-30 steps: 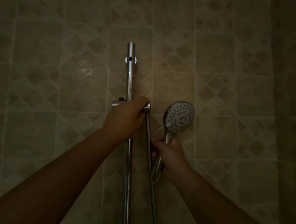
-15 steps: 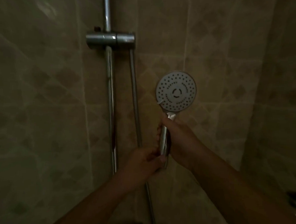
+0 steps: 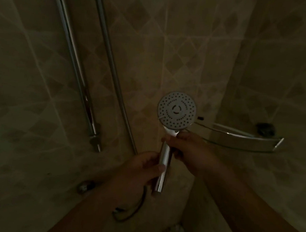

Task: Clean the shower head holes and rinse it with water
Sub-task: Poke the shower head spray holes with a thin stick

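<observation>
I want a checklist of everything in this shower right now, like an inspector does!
Surface: tiled wall, dim light.
Job's things: shower head held up, holes facing the camera; no water seen.
Clutter: small dark thing on the corner shelf, too dark to tell.
Hands: left hand holds the handle low; right hand holds it just under the head.
Cables: hose hangs beside the rail and loops below the left arm.
Surroundings: metal fitting low on the wall.

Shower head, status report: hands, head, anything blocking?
Left hand and right hand both grip the handle. Shower head upright, holes facing camera, dry. Nothing blocking; glass shelf to its right.
</observation>
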